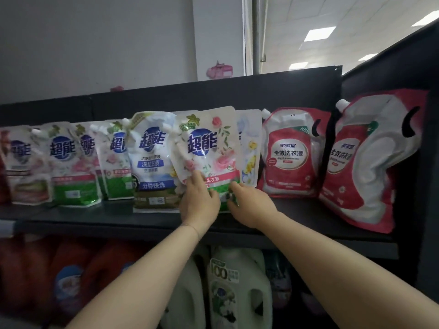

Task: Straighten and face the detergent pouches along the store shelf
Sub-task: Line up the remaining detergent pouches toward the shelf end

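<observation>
Black shelving is being seen against a grey wall (pixel 95 43), with ceiling panels showing at the upper right. Right fingers (pixel 234 186) are being curled round the lower right corner of the rose pouch (pixel 209 143), and a strip of its green base is being pinched between them. Left fingers (pixel 195 176) are being laid on the pouch's lower left front, one stretched upward; whether any are being hooked behind the edge cannot be told. Behind the fingers, the left hand (pixel 200 203) and the right hand (pixel 251 206) are being held close together, nearly touching, and both bare forearms are being reached up from the bottom of the view.

The rose pouch is being held upright at the front of the shelf (pixel 107 217), label forward and slightly tilted, with its bottom edge being hidden by the hands. Its left side is being overlapped onto the blue pouch (pixel 152 157), which is touching it. A yellow pouch (pixel 249 148) is being partly covered just behind its right side. Further left, a row of pouches (pixel 64 162) is being stood unevenly, several of them overlapping. To the right, two red pouches (pixel 293 153) are being stood apart from the rose pouch, the outer one leaning at the shelf's end. Below the shelf, white jugs (pixel 237 288) are being stored, with blurred red bottles (pixel 35 269) to their left.
</observation>
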A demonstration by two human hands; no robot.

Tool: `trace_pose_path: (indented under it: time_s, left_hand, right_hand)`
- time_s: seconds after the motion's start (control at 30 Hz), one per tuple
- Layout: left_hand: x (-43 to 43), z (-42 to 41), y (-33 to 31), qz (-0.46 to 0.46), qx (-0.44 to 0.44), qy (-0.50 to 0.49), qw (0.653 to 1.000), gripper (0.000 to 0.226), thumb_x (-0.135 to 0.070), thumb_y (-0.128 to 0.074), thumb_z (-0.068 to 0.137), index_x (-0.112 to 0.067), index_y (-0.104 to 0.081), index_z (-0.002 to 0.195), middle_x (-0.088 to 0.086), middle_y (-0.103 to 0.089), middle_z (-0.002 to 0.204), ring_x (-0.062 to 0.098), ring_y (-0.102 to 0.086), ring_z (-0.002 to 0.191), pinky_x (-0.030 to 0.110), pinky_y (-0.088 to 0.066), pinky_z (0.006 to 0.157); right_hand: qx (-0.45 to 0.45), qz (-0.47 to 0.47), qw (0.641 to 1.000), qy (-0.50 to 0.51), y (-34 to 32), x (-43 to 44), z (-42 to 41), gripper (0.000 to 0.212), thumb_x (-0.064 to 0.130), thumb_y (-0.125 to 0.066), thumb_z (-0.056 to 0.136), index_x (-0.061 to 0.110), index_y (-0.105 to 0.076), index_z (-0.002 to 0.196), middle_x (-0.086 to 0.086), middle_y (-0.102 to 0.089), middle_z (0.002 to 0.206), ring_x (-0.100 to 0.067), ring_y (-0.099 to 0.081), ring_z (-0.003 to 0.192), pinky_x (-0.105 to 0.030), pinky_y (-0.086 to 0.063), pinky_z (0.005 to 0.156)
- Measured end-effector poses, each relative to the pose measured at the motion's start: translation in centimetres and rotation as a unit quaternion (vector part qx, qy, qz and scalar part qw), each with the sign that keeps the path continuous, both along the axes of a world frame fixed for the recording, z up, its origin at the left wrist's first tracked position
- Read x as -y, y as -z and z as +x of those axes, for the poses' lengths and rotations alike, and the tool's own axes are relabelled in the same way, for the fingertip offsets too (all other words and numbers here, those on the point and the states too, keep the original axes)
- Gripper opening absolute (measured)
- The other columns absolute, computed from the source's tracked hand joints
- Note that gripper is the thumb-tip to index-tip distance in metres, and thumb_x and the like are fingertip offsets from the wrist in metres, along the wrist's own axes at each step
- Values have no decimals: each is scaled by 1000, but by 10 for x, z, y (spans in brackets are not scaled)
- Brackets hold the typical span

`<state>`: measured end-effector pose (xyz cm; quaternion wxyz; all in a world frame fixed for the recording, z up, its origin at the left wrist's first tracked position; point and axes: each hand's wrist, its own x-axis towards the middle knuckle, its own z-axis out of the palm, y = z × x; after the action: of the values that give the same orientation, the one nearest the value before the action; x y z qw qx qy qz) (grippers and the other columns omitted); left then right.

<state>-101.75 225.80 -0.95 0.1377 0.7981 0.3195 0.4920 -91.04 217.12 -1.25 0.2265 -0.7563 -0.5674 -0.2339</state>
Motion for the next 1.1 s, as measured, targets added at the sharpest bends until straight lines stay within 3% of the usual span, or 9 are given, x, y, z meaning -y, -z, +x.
trace_pose_path:
  time_s: [0.13, 0.4, 0.5, 0.57, 0.63, 0.83, 0.93, 1.0, 1.1]
  left_hand:
    - [25, 21, -1, 108, -104, 70, 986, 30, -16, -49, 92, -15, -36, 119, 6, -48, 117, 30, -58, 86, 40, -49, 67]
    - [63, 100, 0, 42, -161, 246, 955, 31, -23, -55, 91, -17, -39, 117, 8, -55, 116, 29, -58, 102, 43, -49, 84]
    - [83, 130, 1, -6, -167, 302, 939, 27, -19, -56, 91, -13, -42, 114, 11, -55, 121, 29, -55, 109, 42, -46, 93]
    - [95, 144, 1, -30, -172, 326, 929, 23, -19, -53, 92, -11, -44, 112, 11, -54, 122, 28, -53, 111, 42, -44, 97]
    - [103, 153, 0, -44, -171, 343, 923, 21, -20, -53, 92, -11, -46, 110, 11, -53, 121, 27, -53, 111, 43, -44, 99]
    - [102, 159, 1, -70, -170, 337, 923, 23, -21, -54, 94, -13, -44, 113, 8, -50, 125, 25, -51, 112, 42, -44, 100]
    - [95, 155, 1, -68, -179, 326, 926, 24, -22, -53, 95, -12, -44, 115, 7, -48, 125, 24, -50, 114, 37, -43, 99]
    - [90, 152, -1, -72, -175, 319, 929, 27, -23, -51, 96, -12, -43, 119, 8, -47, 128, 23, -49, 116, 35, -42, 99]
    - [86, 152, -4, -105, -163, 309, 931, 29, -23, -50, 97, -11, -43, 122, 8, -49, 128, 23, -49, 115, 32, -42, 96]
  right_hand:
    - [63, 12, 997, 53, -11, 24, 10, 16, 31, -47, 93, 16, -52, 96, -2, -62, 96, -27, -61, 85, -34, -42, 64]
    - [223, 82, 952, 192, -16, 106, 64, 18, 28, -54, 73, 13, -62, 74, -6, -64, 74, -30, -59, 73, -38, -45, 66]
    - [263, 16, 912, 315, -24, 128, 85, 37, 30, -67, 71, 9, -67, 100, -17, -64, 109, -38, -55, 108, -56, -35, 92]
    - [239, -39, 885, 398, -27, 138, 95, 62, 42, -59, 80, 8, -55, 132, -21, -44, 143, -42, -28, 138, -67, -3, 104]
    - [227, -78, 869, 433, -24, 143, 103, 67, 49, -45, 91, 10, -39, 145, -17, -27, 155, -42, -2, 146, -72, 14, 98]
    - [212, -122, 867, 434, -26, 151, 100, 52, 36, -38, 96, 9, -47, 139, -18, -32, 151, -48, 4, 144, -76, 0, 103]
    - [200, -129, 863, 446, -30, 157, 99, 42, 20, -37, 96, 11, -52, 134, -17, -42, 144, -51, 2, 143, -79, -3, 101]
    - [205, -127, 864, 442, -25, 160, 99, 49, 6, -27, 90, 7, -53, 132, -17, -47, 136, -53, 2, 142, -80, -3, 99]
    - [231, -104, 886, 389, -17, 165, 99, 51, 12, -28, 79, 0, -65, 112, -19, -62, 114, -56, -16, 139, -84, -13, 94]
